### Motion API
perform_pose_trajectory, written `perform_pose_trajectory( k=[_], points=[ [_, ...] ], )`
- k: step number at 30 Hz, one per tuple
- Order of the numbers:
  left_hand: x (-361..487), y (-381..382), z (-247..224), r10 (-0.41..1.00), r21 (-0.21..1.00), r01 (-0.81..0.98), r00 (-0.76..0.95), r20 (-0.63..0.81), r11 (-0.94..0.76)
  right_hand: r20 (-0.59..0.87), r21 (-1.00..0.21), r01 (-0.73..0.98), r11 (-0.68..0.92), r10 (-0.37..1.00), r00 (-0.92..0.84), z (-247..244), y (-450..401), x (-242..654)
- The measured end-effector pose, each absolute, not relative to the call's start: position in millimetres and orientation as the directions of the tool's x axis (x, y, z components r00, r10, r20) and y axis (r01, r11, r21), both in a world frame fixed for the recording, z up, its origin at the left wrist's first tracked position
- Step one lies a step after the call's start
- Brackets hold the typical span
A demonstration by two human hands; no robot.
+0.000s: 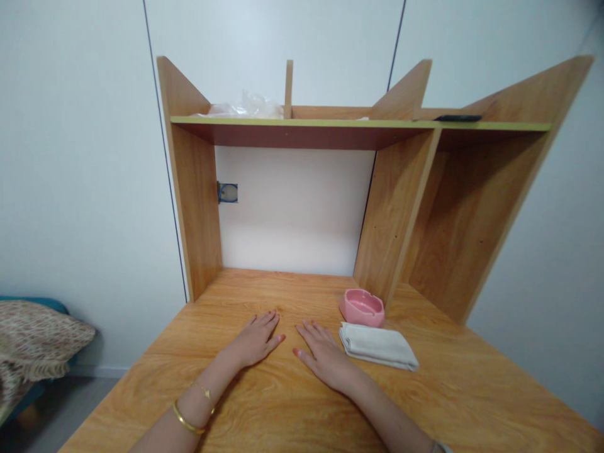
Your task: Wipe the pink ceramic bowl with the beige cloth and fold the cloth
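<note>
Both of my hands rest palm down on the wooden desk [278, 402], a short gap between them. My left hand [256, 340] lies flat with fingers stretched out and holds nothing. A gold bangle [187, 418] and a thin bracelet [204, 390] circle that wrist. My right hand [325, 357] is flat too, its fingers slightly spread and nothing in it. Just right of it lies a folded white cloth [378, 346]. Behind the cloth stands a pink ashtray [362, 308] with notches in its rim.
A wooden shelf unit [197, 207] rises at the back of the desk. Its upper shelf carries a clear plastic bag [248, 107] and a dark flat object [457, 117]. A socket box [228, 192] shows on the wall. At far left, a fringed woven cover [38, 343] lies over something blue.
</note>
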State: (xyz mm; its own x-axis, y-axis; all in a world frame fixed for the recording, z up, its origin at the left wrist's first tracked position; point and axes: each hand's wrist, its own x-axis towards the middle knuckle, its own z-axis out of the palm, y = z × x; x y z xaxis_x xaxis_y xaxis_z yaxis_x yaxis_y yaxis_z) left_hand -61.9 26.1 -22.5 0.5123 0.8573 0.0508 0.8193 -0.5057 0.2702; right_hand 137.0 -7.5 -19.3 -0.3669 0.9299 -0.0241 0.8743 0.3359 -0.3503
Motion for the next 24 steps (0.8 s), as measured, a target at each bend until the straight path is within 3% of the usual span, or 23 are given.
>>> perform_pose_trajectory(
  k=[24],
  points=[
    [-60.7,22.9,-17.8,0.862,0.269,0.827,0.506,0.025,-0.493,-0.019,-0.372,0.865,0.338,0.928,-0.371,-20.1,-6.4,138.6]
  ],
)
